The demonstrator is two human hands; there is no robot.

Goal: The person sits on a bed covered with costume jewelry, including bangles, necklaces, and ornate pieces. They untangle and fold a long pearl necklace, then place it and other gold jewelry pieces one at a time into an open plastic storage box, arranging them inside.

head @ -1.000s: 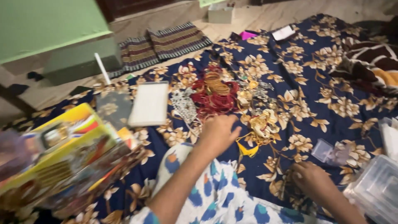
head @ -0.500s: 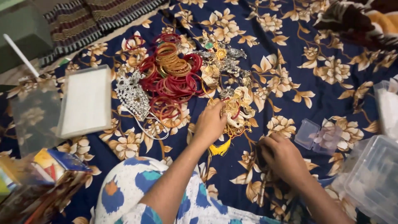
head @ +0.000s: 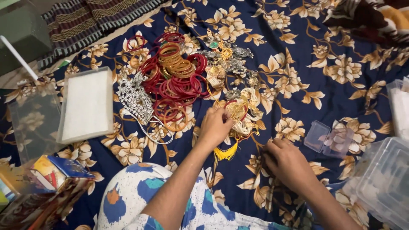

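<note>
Grip first: the left hand [head: 217, 125] sits mid-frame with its fingers curled down onto a gold and cream jewellery piece [head: 243, 111], looks like it's pinching the near edge of it, though the fingertips are mostly hidden behind the knuckles so I can't swear how tight. That piece lies just right of and slightly above the hand, touching it, and its yellow tassel [head: 226, 152] trails down toward the lower part of the frame, so the long axis runs roughly top to bottom, tilted a bit.

Right hand [head: 287, 164] is lower right of that, fingers bent down onto the blue floral bedsheet [head: 341, 51]. Can't tell if there's anything under it. So the left hand is clearly the nearer one; the right sits close to the tassel end but apart from it.

Upper middle there's a heap of red bangles [head: 177, 83], and a silver beaded piece [head: 134, 98] to its left. 1 small clear plastic box [head: 326, 137] sits open to the right.
</note>
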